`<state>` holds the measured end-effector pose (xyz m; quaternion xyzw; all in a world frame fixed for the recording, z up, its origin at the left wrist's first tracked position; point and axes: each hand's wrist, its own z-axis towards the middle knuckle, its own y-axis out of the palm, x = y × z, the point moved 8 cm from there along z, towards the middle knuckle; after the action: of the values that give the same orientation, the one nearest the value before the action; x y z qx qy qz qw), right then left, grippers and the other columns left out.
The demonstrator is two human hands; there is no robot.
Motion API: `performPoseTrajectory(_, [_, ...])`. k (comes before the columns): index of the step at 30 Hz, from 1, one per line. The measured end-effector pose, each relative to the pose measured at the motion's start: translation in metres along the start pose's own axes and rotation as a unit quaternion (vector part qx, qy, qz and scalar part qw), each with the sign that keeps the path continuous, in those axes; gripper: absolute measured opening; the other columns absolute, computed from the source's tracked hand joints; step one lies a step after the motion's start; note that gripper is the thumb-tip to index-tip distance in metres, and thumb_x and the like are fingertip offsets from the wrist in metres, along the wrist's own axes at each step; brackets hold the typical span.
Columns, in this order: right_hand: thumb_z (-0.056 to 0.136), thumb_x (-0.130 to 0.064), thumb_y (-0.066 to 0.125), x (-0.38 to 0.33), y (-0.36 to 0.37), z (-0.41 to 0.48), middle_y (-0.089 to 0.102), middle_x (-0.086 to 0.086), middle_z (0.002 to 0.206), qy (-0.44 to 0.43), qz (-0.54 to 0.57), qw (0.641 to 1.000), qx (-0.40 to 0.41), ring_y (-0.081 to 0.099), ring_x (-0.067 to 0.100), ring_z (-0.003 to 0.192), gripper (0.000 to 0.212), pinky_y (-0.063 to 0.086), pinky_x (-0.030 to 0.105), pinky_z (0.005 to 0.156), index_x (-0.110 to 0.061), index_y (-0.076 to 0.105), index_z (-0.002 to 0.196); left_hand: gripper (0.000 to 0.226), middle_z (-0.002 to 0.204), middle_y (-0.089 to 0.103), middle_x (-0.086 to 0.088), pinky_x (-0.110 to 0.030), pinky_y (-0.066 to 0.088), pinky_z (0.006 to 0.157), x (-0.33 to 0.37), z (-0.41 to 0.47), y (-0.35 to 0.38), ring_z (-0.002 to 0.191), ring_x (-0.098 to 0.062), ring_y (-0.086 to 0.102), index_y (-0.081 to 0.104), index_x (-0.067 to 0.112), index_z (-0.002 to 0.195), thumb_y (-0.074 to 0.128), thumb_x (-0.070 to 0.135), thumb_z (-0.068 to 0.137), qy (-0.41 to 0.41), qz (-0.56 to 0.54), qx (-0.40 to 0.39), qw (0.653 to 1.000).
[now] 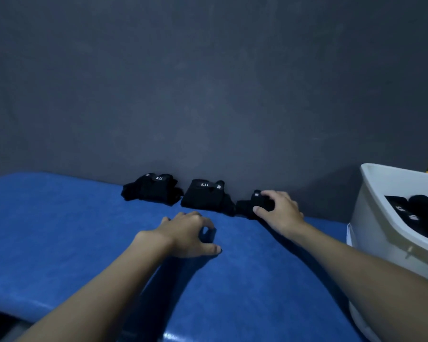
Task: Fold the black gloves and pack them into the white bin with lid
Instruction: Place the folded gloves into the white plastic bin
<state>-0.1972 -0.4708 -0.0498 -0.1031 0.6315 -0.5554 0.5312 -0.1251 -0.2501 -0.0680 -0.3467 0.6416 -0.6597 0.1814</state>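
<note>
Right hand (279, 211) grips folded glove (248, 206) at far edge of surface (72, 230); left hand (190, 233) loosely curled, empty. Glove likely soft, light: pinch across fold.

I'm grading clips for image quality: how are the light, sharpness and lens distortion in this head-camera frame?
Head view: dim, bluish light; the black gloves merge into dark lumps, only white labels standing out, and the glove the right hand grips is barely outlined; soft arm shadows on the blue table; wide-angle bending curves the table and tilts the white bin; mildly soft throughout.
</note>
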Motion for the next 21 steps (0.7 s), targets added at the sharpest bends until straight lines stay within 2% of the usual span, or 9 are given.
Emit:
performPoseTrajectory(2, [0.094,-0.052,0.052,0.003,-0.001,0.001,0.045,-0.002,0.14,0.008,-0.023,1.0,0.0,0.039,0.03,0.129,0.039,0.029,0.045,0.105,-0.038,0.053,0.13,0.057,0.134,0.047,0.011,-0.048,0.029,0.1,0.002,0.001,0.0,0.129,-0.019,0.041,0.053,0.042,0.126,0.062,0.07,0.078,-0.006,-0.004,-0.001,1.0])
performPoseTrajectory(5, [0.101,-0.044,0.04,0.006,-0.005,0.001,0.047,0.002,0.139,0.017,-0.039,0.999,0.001,0.038,0.033,0.128,0.032,0.03,0.046,0.106,-0.039,0.056,0.128,0.05,0.13,0.049,0.009,-0.049,0.03,0.1,0.006,0.002,-0.002,0.126,-0.021,0.043,0.056,0.039,0.123,0.062,0.066,0.081,-0.013,-0.015,0.004,1.0])
performPoseTrajectory(7, [0.101,-0.039,0.041,0.009,-0.007,-0.001,0.049,0.003,0.137,0.021,-0.044,0.999,-0.003,0.037,0.032,0.128,0.032,0.031,0.045,0.106,-0.04,0.052,0.131,0.046,0.127,0.054,0.008,-0.05,0.031,0.102,0.01,0.002,-0.004,0.123,-0.022,0.047,0.058,0.037,0.124,0.061,0.061,0.085,-0.015,-0.03,0.019,0.999])
performPoseTrajectory(10, [0.097,-0.042,0.047,0.015,-0.006,-0.01,0.055,0.0,0.128,0.032,-0.066,0.997,-0.016,0.035,0.028,0.124,0.037,0.03,0.043,0.099,-0.037,0.044,0.134,0.041,0.124,0.059,0.008,-0.048,0.035,0.103,0.018,0.003,-0.008,0.118,-0.019,0.053,0.059,0.032,0.125,0.059,0.054,0.09,-0.006,-0.063,0.043,0.997])
performPoseTrajectory(13, [0.093,-0.046,0.053,0.019,-0.005,-0.019,0.058,-0.001,0.122,0.039,-0.044,0.998,-0.019,0.043,0.027,0.119,0.035,0.033,0.041,0.099,-0.035,0.049,0.126,0.041,0.122,0.062,0.007,-0.045,0.042,0.104,0.025,0.005,-0.01,0.111,-0.018,0.057,0.058,0.027,0.125,0.059,0.05,0.091,0.005,-0.116,0.061,0.991])
performPoseTrajectory(15, [0.091,-0.047,0.054,0.019,-0.006,-0.027,0.058,-0.001,0.12,0.037,-0.036,0.999,-0.016,0.047,0.026,0.118,0.035,0.034,0.042,0.1,-0.035,0.051,0.124,0.043,0.122,0.062,0.002,-0.035,0.046,0.098,0.03,0.006,-0.011,0.106,-0.016,0.058,0.057,0.023,0.128,0.061,0.046,0.092,0.008,-0.163,0.066,0.984])
performPoseTrajectory(18, [0.092,-0.049,0.051,0.015,-0.006,-0.044,0.057,-0.004,0.121,0.028,-0.047,0.998,-0.009,0.046,0.024,0.12,0.037,0.032,0.044,0.099,-0.036,0.049,0.127,0.049,0.119,0.061,-0.002,-0.024,0.043,0.083,0.032,0.004,-0.01,0.1,-0.015,0.058,0.052,0.02,0.134,0.063,0.045,0.092,-0.002,-0.218,0.081,0.973])
performPoseTrajectory(21, [0.093,-0.05,0.048,0.01,-0.005,-0.064,0.056,-0.004,0.125,0.016,-0.057,0.998,-0.009,0.045,0.024,0.122,0.038,0.03,0.044,0.097,-0.035,0.048,0.128,0.061,0.118,0.061,-0.004,-0.025,0.043,0.088,0.035,0.001,-0.004,0.106,-0.017,0.058,0.044,0.019,0.141,0.064,0.047,0.091,-0.023,-0.252,0.08,0.964])
